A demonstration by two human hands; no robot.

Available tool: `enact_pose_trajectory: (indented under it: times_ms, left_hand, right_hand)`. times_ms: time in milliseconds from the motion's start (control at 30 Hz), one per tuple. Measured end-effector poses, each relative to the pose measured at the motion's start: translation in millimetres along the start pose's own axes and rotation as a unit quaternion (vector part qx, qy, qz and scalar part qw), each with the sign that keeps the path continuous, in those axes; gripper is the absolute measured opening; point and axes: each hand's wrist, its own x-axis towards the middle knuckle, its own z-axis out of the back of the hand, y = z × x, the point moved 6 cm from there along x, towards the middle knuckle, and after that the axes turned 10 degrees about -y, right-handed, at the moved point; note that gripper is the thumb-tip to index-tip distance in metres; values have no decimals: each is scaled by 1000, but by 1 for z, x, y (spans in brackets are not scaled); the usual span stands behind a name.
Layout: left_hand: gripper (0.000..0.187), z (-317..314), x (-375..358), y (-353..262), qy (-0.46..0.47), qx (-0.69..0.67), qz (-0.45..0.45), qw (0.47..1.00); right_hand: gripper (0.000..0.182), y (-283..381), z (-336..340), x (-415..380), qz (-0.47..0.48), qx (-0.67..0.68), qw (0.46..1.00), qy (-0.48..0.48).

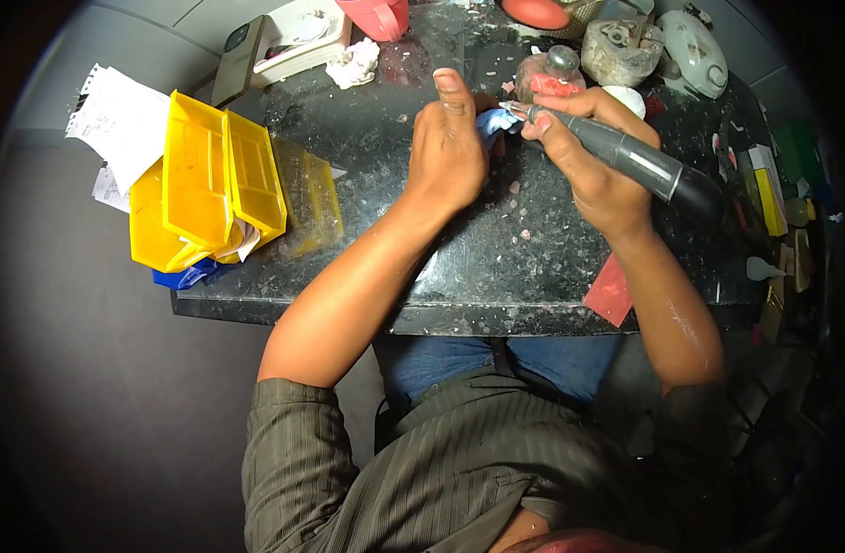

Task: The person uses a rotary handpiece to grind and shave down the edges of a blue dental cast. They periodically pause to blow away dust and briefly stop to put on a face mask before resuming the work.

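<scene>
My right hand [596,157] is wrapped round a dark grey rotary handpiece [625,157], gripped like a pen. Its metal tip points left and meets a small light-blue piece [492,125]. That blue piece is pinched in my left hand [448,152], thumb up, its other fingers mostly hidden behind the palm. Both hands are over the black speckled worktop [367,249]. Close behind my right hand stands a glass jar [562,63] with a rounded top and red material around it. A pinkish-red sheet [610,291] lies under my right forearm at the front edge.
Stacked yellow bins [197,180] and loose papers [128,124] occupy the left edge. Along the back are a phone [239,57], a white tray [298,55], a crumpled white lump [353,63], a pink cup [378,17], a stone-like block [622,53] and a white device [692,53].
</scene>
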Motion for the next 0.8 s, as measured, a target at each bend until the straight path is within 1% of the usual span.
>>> enact_pose_trajectory:
  times_ms: [100,167,233,300,433,500,567,633,700,733,800]
  left_hand:
    - [100,0,0,-6,-13,25,-20,999]
    - [100,-1,0,-6,-17,26,-23,999]
    - [99,-1,1,-5,-21,27,-26,999]
    - [98,-1,2,-6,-24,31,-33,999]
    - [98,-1,6,4,-27,32,-22,999]
    - [114,-1,7,2,-23,67,-35,997]
    - [114,0,5,-2,-23,62,-32,997]
    - [115,1,3,-6,-21,57,-29,998]
    - [115,1,2,-8,-13,68,-27,997]
    - [115,0,2,-9,-13,68,-28,997]
    - [103,1,1,-9,-31,44,-5,999]
  right_hand:
    - [8,-1,0,0,0,0,1000,-7]
    - [8,-2,0,0,0,2,1000,-12]
    - [8,-1,-1,0,20,-24,999,-4]
    - [8,-4,-2,0,18,-14,1000,-7]
    - [9,-6,-4,-1,15,4,1000,-16]
    - [9,-6,-4,-1,16,3,1000,-15]
    - [9,-7,-4,-1,17,3,1000,-13]
    - [9,-11,-4,-1,-2,-2,1000,-17]
    - [9,-10,-4,-1,8,-6,1000,-12]
    - [10,-8,-4,-1,18,-9,1000,-7]
    - [10,-7,-5,-1,24,-2,1000,-7]
